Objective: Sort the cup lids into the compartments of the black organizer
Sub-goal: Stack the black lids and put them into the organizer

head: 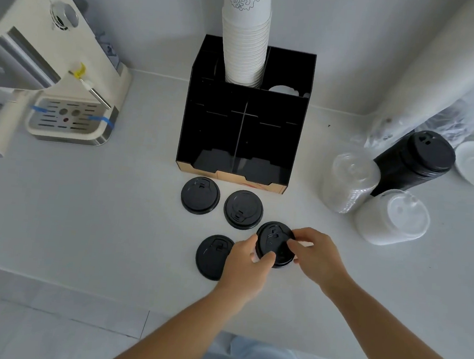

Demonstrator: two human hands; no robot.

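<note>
Both hands pinch one small stack of black lids (pixel 275 245): left hand (pixel 246 262) at its seven o'clock edge, right hand (pixel 314 254) at three. Three single lids (glossy, with sip tabs) lie on the bench (pixel 82 208) toward the black organizer (pixel 244 116) at twelve, its front compartments open.

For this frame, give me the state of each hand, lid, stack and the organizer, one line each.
left hand: gripping the held lids
right hand: gripping the held lids
held lids: small black stack, between both hands
loose lids: three, flat on counter, apart
black organizer: upright, front compartments empty
paper cups: stacked in back compartment
black lid sleeve: lying on counter
</note>
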